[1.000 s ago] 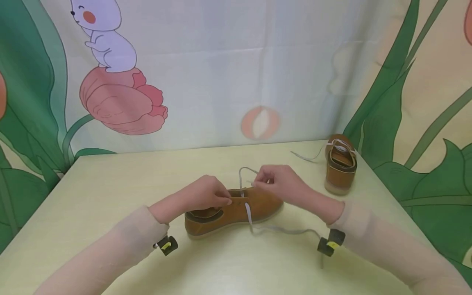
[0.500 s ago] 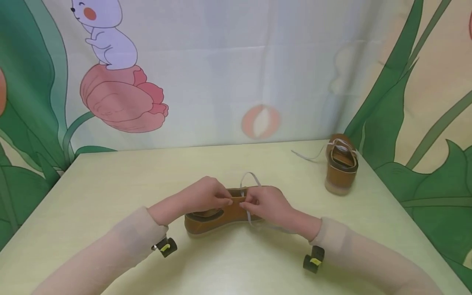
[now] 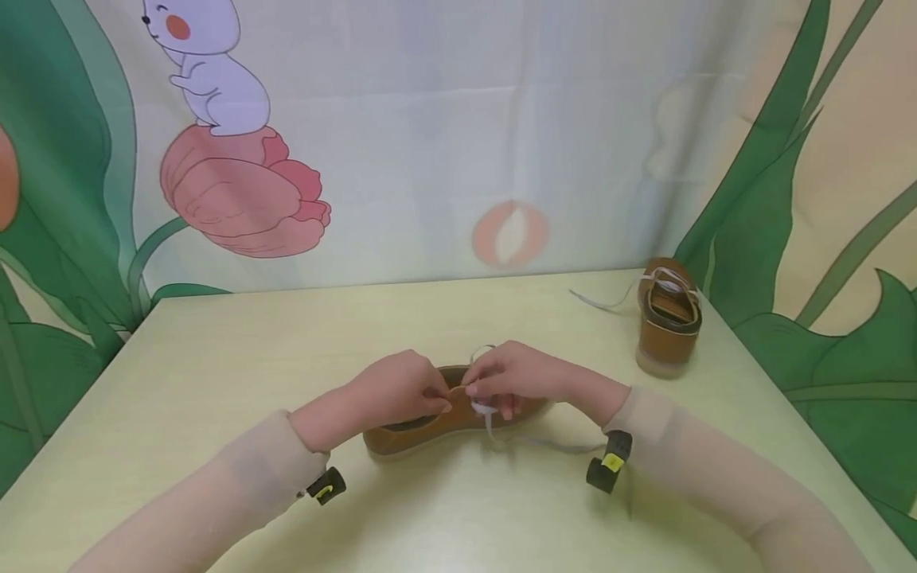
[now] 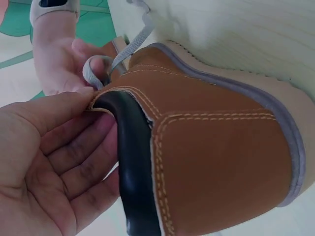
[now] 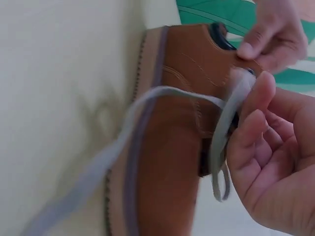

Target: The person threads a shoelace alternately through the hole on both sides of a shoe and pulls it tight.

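tabletop (image 3: 215, 350): pale yellow | backdrop (image 3: 401, 175): creased white cloth | prints: pink flower (image 3: 236, 195), green leaves (image 3: 759, 223)

The left hand (image 4: 44, 157) pinches the brown shoe (image 4: 216, 162) by the rim of its opening, lower fingers (image 4: 86, 172) beside the dark collar (image 4: 132, 172). Double stitching (image 4: 221, 116) runs across it; the pale sole (image 4: 295, 105) meets the desk (image 4: 216, 37). Beyond, a grey lace (image 4: 132, 47) loops at the fingertips of the right hand (image 4: 59, 64).

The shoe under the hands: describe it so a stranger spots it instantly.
Start with the pale table. Around its middle, a brown shoe sits side-on, its opening's edge pinched by the left hand, the right hand at its lace. Unlike the other shoe, by the far right corner, this one is being handled.
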Motion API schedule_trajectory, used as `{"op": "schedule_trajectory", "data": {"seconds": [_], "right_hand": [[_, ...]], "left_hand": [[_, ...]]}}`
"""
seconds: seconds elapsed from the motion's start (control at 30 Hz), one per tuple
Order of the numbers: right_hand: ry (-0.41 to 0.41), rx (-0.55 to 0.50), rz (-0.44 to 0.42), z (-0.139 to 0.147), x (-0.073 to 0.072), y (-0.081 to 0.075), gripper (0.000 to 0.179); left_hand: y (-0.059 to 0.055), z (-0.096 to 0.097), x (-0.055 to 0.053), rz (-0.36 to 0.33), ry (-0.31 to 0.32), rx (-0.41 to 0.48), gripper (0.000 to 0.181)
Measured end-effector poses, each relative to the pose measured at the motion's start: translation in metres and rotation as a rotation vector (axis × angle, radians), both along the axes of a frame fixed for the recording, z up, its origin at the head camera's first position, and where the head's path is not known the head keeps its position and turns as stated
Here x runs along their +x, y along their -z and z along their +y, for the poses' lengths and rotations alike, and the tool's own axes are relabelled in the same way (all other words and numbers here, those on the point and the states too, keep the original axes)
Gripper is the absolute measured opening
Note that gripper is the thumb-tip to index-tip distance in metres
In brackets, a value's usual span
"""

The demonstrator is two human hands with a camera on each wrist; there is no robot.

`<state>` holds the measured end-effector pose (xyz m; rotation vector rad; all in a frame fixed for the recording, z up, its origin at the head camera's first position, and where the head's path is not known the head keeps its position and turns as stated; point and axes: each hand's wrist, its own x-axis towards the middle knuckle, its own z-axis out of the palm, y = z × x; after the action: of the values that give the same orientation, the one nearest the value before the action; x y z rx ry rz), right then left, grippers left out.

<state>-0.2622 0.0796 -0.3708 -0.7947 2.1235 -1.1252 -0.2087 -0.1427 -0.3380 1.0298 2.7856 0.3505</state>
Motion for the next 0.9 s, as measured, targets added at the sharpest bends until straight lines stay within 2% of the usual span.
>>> {"op": "schedule_trajectory", "data": {"seconds": [0.13,0.23,0.4,0.5,0.6,0.73,0.83,0.9], "right_hand": [[0.096,-0.058,0.002,0.004,-0.007,-0.014,0.021],[0.149,-0.088,0.059,-0.001,-0.013,-0.033,0.020],[0.225,-0.143,0.144,-0.025,-0.026,-0.072,0.019],[0.253,-0.160,0.194,-0.044,-0.031,-0.089,0.017],[0.222,-0.122,0.231,-0.060,-0.031,-0.094,0.017],[0.122,-0.008,0.275,-0.068,-0.030,-0.090,0.028],[0.065,0.102,0.344,-0.055,-0.028,-0.086,0.042],[0.030,0.176,0.400,-0.037,-0.024,-0.083,0.043]], "left_hand": [[0.002,0.001,-0.001,0.016,0.032,0.005,0.011],[0.001,0.001,-0.001,0.013,0.038,0.010,0.011],[0.002,0.003,-0.001,0.007,0.042,0.022,0.010],[0.004,0.004,-0.001,0.014,0.056,0.028,0.010],[0.004,0.005,0.000,0.024,0.082,0.030,0.010],[0.001,0.004,0.000,0.046,0.098,0.013,0.010],[-0.001,0.002,-0.001,0.069,0.095,-0.011,0.010],[-0.003,0.001,-0.001,0.061,0.087,-0.017,0.012]]}}
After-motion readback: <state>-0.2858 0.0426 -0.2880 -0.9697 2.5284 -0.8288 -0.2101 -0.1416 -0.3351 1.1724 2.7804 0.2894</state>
